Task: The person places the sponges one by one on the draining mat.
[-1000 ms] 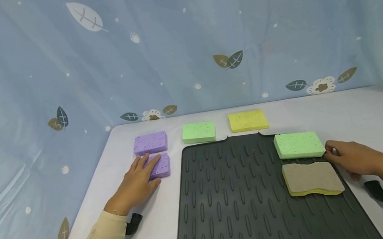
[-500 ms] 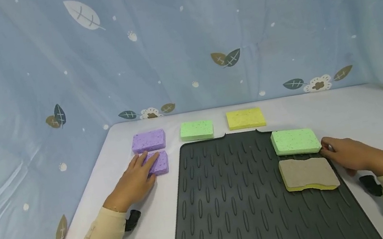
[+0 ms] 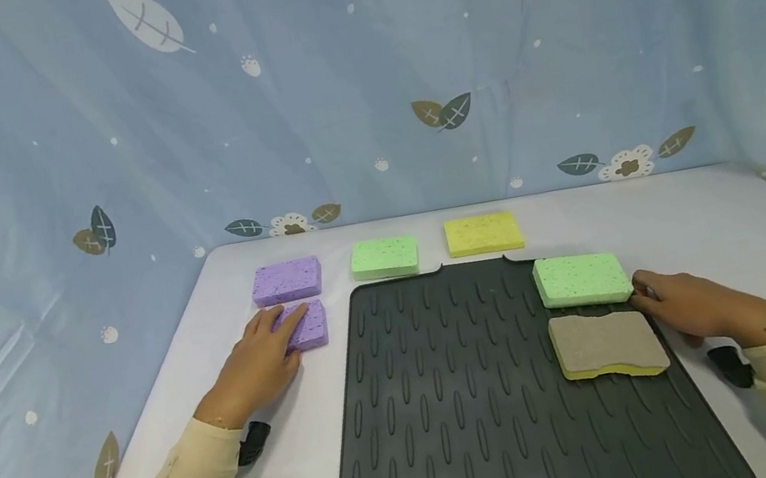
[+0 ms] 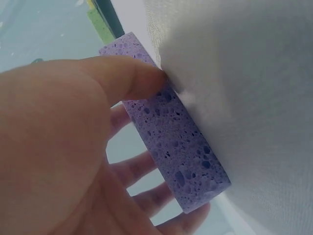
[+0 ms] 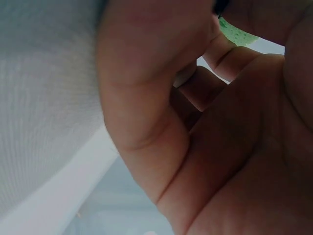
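Observation:
My left hand (image 3: 253, 371) lies over a purple sponge (image 3: 314, 324) at the left of the white table. In the left wrist view, its thumb presses the pitted side of that purple sponge (image 4: 176, 152) while the fingers reach over the other face. At the right side of the dark ribbed mat (image 3: 447, 397), my right hand (image 3: 706, 307) pinches the right corner of a light green sponge (image 3: 582, 279) with curled fingers. Part of this green sponge (image 5: 234, 32) shows behind the fingers in the right wrist view; the fingertips are mostly hidden.
A yellow sponge with a grey-brown top (image 3: 608, 343) lies on the mat, just in front of the green one. Along the back stand another purple sponge (image 3: 287, 280), a green sponge (image 3: 384, 258) and a yellow sponge (image 3: 484, 234). A blue patterned curtain (image 3: 326, 79) closes the table's back and sides.
The head view has shifted slightly, so the whole scene sits a little higher and further left. Both hands and all the sponges keep their places on the table.

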`<state>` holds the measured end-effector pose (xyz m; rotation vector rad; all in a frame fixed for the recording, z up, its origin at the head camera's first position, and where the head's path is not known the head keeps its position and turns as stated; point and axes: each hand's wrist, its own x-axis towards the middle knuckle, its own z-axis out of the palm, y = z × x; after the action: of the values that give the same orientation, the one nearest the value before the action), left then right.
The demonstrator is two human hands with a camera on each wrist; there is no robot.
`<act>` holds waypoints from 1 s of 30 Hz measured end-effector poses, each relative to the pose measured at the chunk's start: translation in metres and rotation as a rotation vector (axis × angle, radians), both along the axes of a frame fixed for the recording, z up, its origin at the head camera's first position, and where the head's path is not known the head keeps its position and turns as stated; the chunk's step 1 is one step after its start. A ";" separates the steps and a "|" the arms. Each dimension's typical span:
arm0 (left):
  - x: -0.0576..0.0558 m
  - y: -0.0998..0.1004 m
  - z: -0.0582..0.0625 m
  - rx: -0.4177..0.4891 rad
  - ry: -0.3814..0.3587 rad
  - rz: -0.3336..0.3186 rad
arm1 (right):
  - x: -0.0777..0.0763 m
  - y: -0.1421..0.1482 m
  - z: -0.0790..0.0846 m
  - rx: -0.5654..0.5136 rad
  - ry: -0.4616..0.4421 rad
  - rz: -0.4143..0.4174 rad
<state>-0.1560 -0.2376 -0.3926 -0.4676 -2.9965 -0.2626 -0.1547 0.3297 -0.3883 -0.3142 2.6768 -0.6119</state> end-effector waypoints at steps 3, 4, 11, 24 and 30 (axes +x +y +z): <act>0.003 0.000 0.002 -0.012 0.001 0.003 | -0.001 -0.001 -0.001 -0.008 -0.010 0.002; 0.004 -0.001 0.003 -0.017 0.004 0.006 | -0.002 -0.002 -0.001 -0.012 -0.012 0.002; 0.004 -0.001 0.006 -0.026 0.027 0.051 | -0.004 -0.004 0.000 -0.002 -0.008 0.000; 0.004 0.016 0.014 0.095 0.162 0.083 | -0.002 -0.002 -0.002 0.013 0.006 0.002; 0.011 0.032 0.023 0.151 0.213 0.071 | -0.002 0.003 -0.001 0.008 0.019 0.001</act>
<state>-0.1446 -0.2059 -0.3698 -0.3485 -2.7543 -0.4027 -0.1572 0.3322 -0.3894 -0.3214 2.6962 -0.6011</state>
